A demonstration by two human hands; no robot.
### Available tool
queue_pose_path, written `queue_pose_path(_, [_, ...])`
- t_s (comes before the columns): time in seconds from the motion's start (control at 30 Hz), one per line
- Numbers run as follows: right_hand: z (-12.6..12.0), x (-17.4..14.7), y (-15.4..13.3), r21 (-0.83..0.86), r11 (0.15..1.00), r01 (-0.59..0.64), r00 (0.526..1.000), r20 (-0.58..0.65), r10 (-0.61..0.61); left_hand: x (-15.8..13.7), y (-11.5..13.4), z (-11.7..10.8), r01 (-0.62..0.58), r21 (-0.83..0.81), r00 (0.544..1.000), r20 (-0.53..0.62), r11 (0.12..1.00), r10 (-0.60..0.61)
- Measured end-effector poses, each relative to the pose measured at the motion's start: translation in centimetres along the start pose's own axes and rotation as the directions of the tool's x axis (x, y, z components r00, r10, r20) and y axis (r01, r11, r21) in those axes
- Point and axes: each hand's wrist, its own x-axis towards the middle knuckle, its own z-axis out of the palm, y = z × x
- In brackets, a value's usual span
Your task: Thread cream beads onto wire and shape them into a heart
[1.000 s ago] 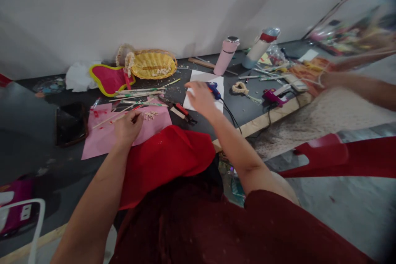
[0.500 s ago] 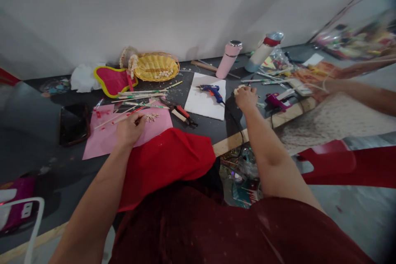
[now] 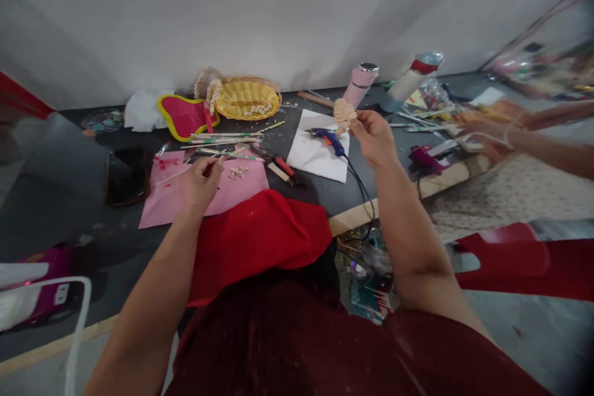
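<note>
My right hand (image 3: 375, 138) is raised above the table, its thumb and fingers closed on a small pale figure-like piece (image 3: 344, 114) that seems made of wood bits. Below that piece, a blue glue gun (image 3: 330, 140) lies on a white board (image 3: 304, 159). Over the pink sheet (image 3: 245, 190), my left hand (image 3: 200, 184) is closed in a pinch; whatever is between its fingertips is too small to make out. Just right of the left hand lies a little pile of pale bits (image 3: 239, 172). Thin sticks (image 3: 227, 139) lie behind it. Red-handled pliers (image 3: 284, 167) rest beside the sheet.
A yellow wicker basket (image 3: 248, 99) and a pink-and-yellow shape (image 3: 184, 117) stand near the wall. A pink bottle (image 3: 361, 85) and a white bottle (image 3: 414, 81) stand behind. At left lies a phone (image 3: 127, 176). Another person's hands (image 3: 494, 127) work at right.
My right hand has lifted the pale piece off the table and brought it left, over the glue gun. My left hand has risen slightly, still pinched. The view has shifted a little.
</note>
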Motion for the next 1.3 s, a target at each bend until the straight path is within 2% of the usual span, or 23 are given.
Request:
queue_pose_path(0.03, [1.3, -0.8, -1.9, 0.177, 0.984, -0.003, 0.998, 0.063, -0.008, 0.1, 0.2, -0.2, -0.012, -0.025, 1.0, -0.018, 1.0, 0.011])
queue_pose_path(0.1, [3.9, -2.6, -5.6, 0.45, 0.889, -0.085, 0.98, 0.198, -0.007, 0.3, 0.7, -0.7, -0.036, -0.079, 0.999, -0.025, 0.996, 0.034])
queue_pose_path(0.2, [7.9, -5.5, -9.6, 0.705, 0.633, -0.32, 0.895, 0.443, -0.042, 0.7, 1.3, -1.5, 0.032, -0.287, 0.999, -0.025, 0.957, -0.041])
queue_pose_path(0.27, [10.3, -6.9, -10.8, 0.735, 0.486, -0.473, 0.818, 0.571, -0.068, 0.9, 1.5, -1.9, 0.141, -0.489, 0.99, 0.075, 0.861, -0.119])
queue_pose_path(0.33, [12.5, -7.9, -10.9, 0.704, 0.391, -0.593, 0.737, 0.67, -0.087, 1.0, 1.6, -2.2, 0.244, -0.622, 0.967, 0.209, 0.744, -0.143])
queue_pose_path(0.4, [14.2, -8.4, -10.3, 0.664, 0.328, -0.672, 0.679, 0.729, -0.087, 1.0, 1.7, -2.5, 0.307, -0.676, 0.945, 0.297, 0.67, -0.134])
queue_pose_path(0.47, [15.5, -8.7, -9.4, 0.637, 0.284, -0.717, 0.648, 0.759, -0.064, 0.8, 1.6, -2.5, 0.331, -0.687, 0.934, 0.338, 0.647, -0.118])
queue_pose_path(0.57, [16.4, -9.0, -8.3, 0.618, 0.274, -0.737, 0.644, 0.765, 0.008, 0.7, 1.4, -2.2, 0.333, -0.664, 0.929, 0.352, 0.67, -0.113])
queue_pose_path(0.73, [17.0, -9.2, -7.4, 0.615, 0.338, -0.712, 0.669, 0.74, 0.062, 0.6, 1.4, -1.5, 0.337, -0.658, 0.935, 0.32, 0.674, -0.155])
queue_pose_path(0.9, [17.3, -9.5, -7.8, 0.637, 0.325, -0.699, 0.672, 0.74, -0.004, 0.7, 1.4, -1.3, 0.341, -0.701, 0.939, 0.278, 0.626, -0.201])
queue_pose_path(0.97, [17.4, -9.9, -8.1, 0.632, 0.342, -0.696, 0.658, 0.751, -0.049, 0.7, 1.2, -1.2, 0.327, -0.713, 0.945, 0.261, 0.621, -0.197])
queue_pose_path(1.1, [17.7, -10.5, -8.2, 0.611, 0.37, -0.7, 0.629, 0.773, -0.086, 0.8, 1.0, -1.1, 0.309, -0.695, 0.951, 0.242, 0.65, -0.193])
queue_pose_path(1.3, [17.7, -10.6, -8.1, 0.628, 0.377, -0.681, 0.642, 0.759, -0.104, 0.7, 0.9, -0.9, 0.295, -0.675, 0.954, 0.242, 0.676, -0.175])
